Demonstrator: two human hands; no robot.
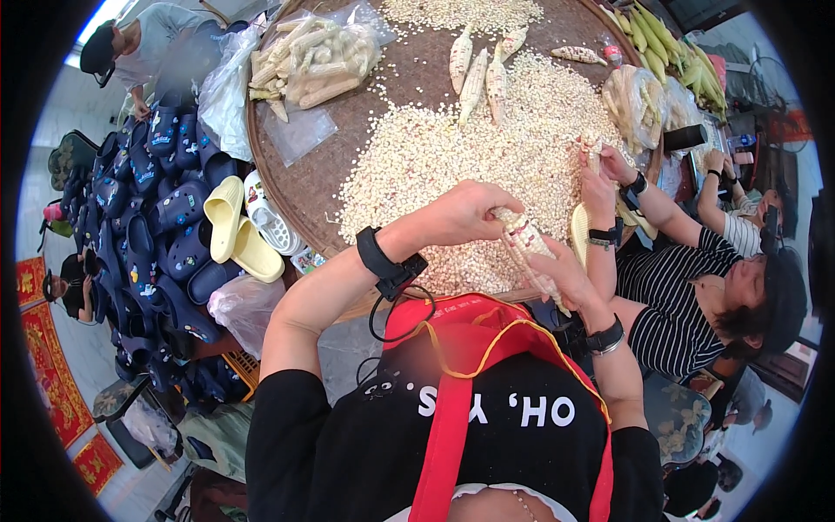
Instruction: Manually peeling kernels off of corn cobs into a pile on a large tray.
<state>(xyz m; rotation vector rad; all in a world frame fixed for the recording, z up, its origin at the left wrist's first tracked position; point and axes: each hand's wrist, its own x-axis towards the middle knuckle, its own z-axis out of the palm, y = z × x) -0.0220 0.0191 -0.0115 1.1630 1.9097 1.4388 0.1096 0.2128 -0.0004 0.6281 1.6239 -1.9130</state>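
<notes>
Beyond the held cob (pixel 525 247) lie loose kernels (pixel 409 170) and bagged cobs (pixel 329 63).

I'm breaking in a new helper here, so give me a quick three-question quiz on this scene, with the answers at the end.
1. Fill in: the left hand and right hand together hold one ____.

2. In the picture, where is the pile of dark blue clogs relative to the round tray?
A) To its left
B) To its right
C) On top of it

3. True or false: every corn kernel here is attached to a cob.

Key:
1. Speckled corn cob.
2. A.
3. False; many loose kernels lie spread over the tray.
</notes>
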